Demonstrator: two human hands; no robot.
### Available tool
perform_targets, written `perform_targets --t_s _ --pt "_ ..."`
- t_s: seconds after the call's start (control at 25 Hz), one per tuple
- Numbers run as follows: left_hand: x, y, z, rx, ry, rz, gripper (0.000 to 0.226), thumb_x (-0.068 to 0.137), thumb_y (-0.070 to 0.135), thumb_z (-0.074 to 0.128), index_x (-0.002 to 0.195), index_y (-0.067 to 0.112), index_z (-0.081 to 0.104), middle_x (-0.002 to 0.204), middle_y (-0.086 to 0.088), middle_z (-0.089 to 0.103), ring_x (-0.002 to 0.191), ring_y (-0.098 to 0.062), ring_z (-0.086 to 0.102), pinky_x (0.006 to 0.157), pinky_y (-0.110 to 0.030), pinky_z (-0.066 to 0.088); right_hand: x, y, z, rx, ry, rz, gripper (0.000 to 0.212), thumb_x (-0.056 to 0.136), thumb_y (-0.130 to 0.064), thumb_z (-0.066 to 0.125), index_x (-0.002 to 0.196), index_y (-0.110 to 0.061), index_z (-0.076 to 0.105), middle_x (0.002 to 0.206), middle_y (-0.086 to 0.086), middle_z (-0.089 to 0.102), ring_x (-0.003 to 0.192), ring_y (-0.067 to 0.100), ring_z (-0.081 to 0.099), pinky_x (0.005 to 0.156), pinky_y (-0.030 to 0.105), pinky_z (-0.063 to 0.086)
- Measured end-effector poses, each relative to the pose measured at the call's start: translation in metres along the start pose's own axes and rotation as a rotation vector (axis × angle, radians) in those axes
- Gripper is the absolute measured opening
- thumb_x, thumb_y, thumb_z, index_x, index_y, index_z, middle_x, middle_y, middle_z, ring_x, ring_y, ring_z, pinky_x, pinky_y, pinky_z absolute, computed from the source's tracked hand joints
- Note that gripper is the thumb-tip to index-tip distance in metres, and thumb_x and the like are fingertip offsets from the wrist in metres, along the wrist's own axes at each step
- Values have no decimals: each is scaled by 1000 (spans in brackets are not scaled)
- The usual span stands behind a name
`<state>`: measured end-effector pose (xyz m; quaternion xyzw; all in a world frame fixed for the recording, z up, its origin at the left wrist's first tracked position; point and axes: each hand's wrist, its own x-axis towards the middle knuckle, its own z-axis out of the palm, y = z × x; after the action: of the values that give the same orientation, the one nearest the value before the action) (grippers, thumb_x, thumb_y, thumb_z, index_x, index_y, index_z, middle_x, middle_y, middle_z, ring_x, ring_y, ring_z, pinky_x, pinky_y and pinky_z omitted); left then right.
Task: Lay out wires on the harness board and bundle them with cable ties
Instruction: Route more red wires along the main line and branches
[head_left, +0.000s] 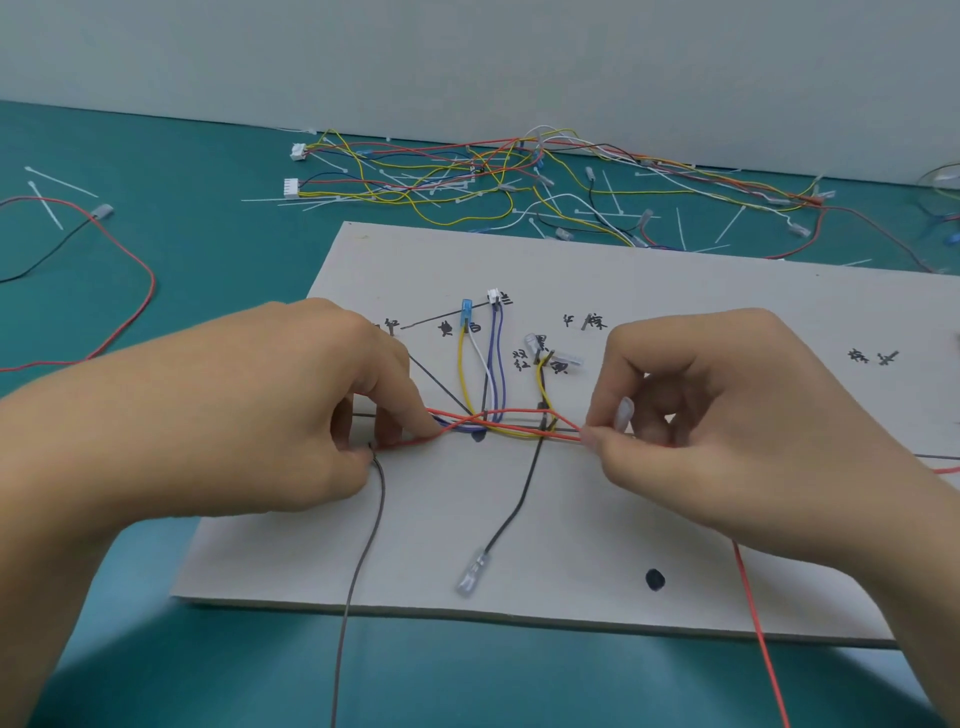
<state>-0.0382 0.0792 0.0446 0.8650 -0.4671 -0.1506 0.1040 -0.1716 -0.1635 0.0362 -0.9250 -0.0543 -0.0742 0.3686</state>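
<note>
Fig.: routing a lead on the harness board (675, 291); L/R are the person's own. The left hand (311, 405) pinches the red wire (566, 437) betw. thumb and forefinger at the board's centre-left, other fingers curled. A grey wire (363, 545) leaves the same pinch and trails off the board's near edge. The right hand (727, 415) pinches the same red wire at board centre-right, fingers curled in. A pale sleeve-like piece shows betw. its fingers, identity unclear. The span betw. the two pinches lies low along the board's mid-line, crossing the yellow wire (462, 374) and a black wire (511, 514) whose clear terminal (471, 574) rests toward the near edge. Beyond the board's far edge lie loose wires (467, 182) and cable ties (680, 228). Handling (judgement): the wire is light, thin and limp, w/ slick insulation, and prob. drifts off its marked path unless kept taut. Best held by fingertips close to each bend, not by the terminals, which look delicate at the crimp. No tie is visible on the bundle yet.
</note>
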Motion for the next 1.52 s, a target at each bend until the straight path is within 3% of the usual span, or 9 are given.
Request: perform_targets --t_s 0.2,0.44,0.56,0.72,0.96,1.2,1.36,1.44,1.52 --pt "0 9 -3 6 -8 -59 44 77 17 73 94 58 73 99 32 62 70 3 65 60 -12 41 0 -1 1 -6 39 -51 16 74 -9 73 67 -19 63 65 -6 59 47 15 52 50 8 34" --pt "5 10 14 131 19 -82 34 93 32 62 126 44 58 111 18 58 68 10 35 73 -15 25 -2 1 0 43 -124 -23 14 73 -8 72 66 -18 65 61 -10 59 44 10 49 47 14 37" --pt "3 11 11 130 26 -93 32 91 32 65 120 45 62 106 18 60 66 11 37 70 -16 27 -3 -1 -2 94 -174 -3 12 74 -10 73 68 -18 65 62 -10 61 45 8 48 47 15 38" --pt "1 7 1 55 -3 -30 37 78 20 71 93 53 70 98 30 62 73 3 61 61 -11 38 -2 -1 -4 5 -209 71 17 75 -5 72 66 -17 64 48 -13 51 39 7 42 43 16 36" --pt "1 1 3 -71 -13 3 38 68 27 59 93 51 74 94 29 64 73 -1 63 58 -21 47 9 14 -10 222 91 450 18 77 -1 79 65 -6 67 52 13 60 35 20 54 38 29 48" --pt "1 -4 3 -127 4 3 44 64 29 58 98 55 68 90 30 67 68 -5 65 56 -22 51 14 18 -1 161 182 538 17 77 -10 85 71 -13 70 51 6 62 42 32 63 40 33 52" --pt "-1 -6 -1 -154 -7 -5 41 63 34 64 96 59 67 83 28 69 66 -4 67 56 -22 56 16 21 8 -4 222 489 20 72 -19 89 73 -23 70 63 -4 67 40 9 58 36 22 46" --pt "-3 -7 -4 -158 0 -13 39 63 34 66 92 60 68 80 29 70 64 -3 68 56 -23 57 17 22 10 -94 209 464 22 71 -25 90 76 -28 69 68 -14 69 50 1 59 42 11 39" --pt "-4 -7 -7 -161 15 -33 37 64 32 70 88 60 70 77 30 70 62 0 68 57 -23 56 17 23 11 -143 216 446 24 71 -29 90 81 -31 69 69 -22 69 58 -5 59 48 13 36"
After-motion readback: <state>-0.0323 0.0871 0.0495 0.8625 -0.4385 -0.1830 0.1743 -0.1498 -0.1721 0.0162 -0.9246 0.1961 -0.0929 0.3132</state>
